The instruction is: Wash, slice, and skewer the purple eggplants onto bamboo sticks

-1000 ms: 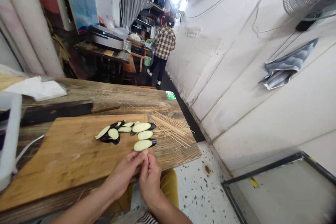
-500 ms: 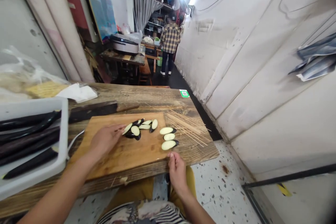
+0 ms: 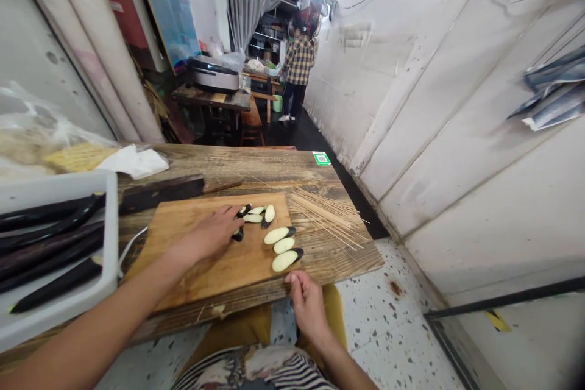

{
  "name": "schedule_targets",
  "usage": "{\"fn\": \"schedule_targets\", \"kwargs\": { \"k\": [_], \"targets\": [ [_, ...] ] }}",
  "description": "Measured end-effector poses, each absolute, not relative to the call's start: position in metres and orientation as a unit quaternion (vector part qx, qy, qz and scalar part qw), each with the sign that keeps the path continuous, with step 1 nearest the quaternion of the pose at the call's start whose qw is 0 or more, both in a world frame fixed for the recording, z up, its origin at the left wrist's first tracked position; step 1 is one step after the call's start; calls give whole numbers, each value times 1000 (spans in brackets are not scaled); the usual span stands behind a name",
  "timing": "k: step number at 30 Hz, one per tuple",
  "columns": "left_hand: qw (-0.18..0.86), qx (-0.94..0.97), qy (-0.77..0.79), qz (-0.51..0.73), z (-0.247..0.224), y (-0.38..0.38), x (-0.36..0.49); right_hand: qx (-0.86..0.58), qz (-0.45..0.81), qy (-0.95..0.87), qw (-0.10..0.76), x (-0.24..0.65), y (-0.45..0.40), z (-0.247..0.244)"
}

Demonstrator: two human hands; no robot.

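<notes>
My left hand reaches over the cutting board, fingers slightly spread on a small group of cut eggplant slices, partly hiding them. My right hand is closed in a pinch at the table's front edge, on the thin end of a skewer that barely shows. Just above those fingertips, three pale oval eggplant slices with dark skin line up in a row over the board's right side. Loose thin wooden skewers lie fanned out right of the board.
A white tray of whole dark eggplants stands at the left. Behind the board lies a large knife, with white paper and plastic bags farther left. A person in a checked shirt stands at the back.
My left hand has moved right, farther over the loose slices. My right hand and the row of three slices have shifted slightly left together. The person at the back has turned a little.
</notes>
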State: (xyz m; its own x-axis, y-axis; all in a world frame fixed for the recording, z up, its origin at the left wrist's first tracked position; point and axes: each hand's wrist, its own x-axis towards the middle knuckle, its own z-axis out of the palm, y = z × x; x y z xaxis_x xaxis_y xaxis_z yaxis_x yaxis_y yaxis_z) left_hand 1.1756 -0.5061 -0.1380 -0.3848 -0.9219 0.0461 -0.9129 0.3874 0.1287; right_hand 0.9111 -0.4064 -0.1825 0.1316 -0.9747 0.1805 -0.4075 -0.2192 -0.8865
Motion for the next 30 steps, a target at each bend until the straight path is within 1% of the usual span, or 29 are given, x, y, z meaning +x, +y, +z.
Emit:
{"fn": "schedule_targets", "kwargs": {
  "k": [4, 7, 10, 12, 14, 18, 20, 25, 30],
  "targets": [
    [139, 538, -826, -98, -133, -509, 1177, -668, -408, 514, 352, 912, -405, -178],
    [256, 570, -758, -187, -131, -508, 1174, -673, -401, 507, 358, 912, -403, -173],
    [399, 578, -621, -349, -130, -505, 1167, -682, -394, 494, 368, 913, -400, -169],
    [442, 564, -519, -465, -129, -503, 1162, -685, -393, 484, 377, 912, -398, -168],
    [461, 553, -451, -528, -129, -502, 1159, -687, -389, 478, 385, 912, -396, -167],
    [502, 544, -377, -557, -132, -502, 1157, -687, -378, 474, 400, 912, -394, -166],
    [506, 545, -355, -567, -133, -502, 1157, -687, -374, 476, 402, 911, -394, -166],
    [486, 549, -373, -569, -130, -499, 1157, -688, -370, 475, 406, 911, -395, -167],
    [450, 534, -363, -617, -119, -492, 1151, -687, -368, 467, 417, 911, -394, -170]
  ]
}}
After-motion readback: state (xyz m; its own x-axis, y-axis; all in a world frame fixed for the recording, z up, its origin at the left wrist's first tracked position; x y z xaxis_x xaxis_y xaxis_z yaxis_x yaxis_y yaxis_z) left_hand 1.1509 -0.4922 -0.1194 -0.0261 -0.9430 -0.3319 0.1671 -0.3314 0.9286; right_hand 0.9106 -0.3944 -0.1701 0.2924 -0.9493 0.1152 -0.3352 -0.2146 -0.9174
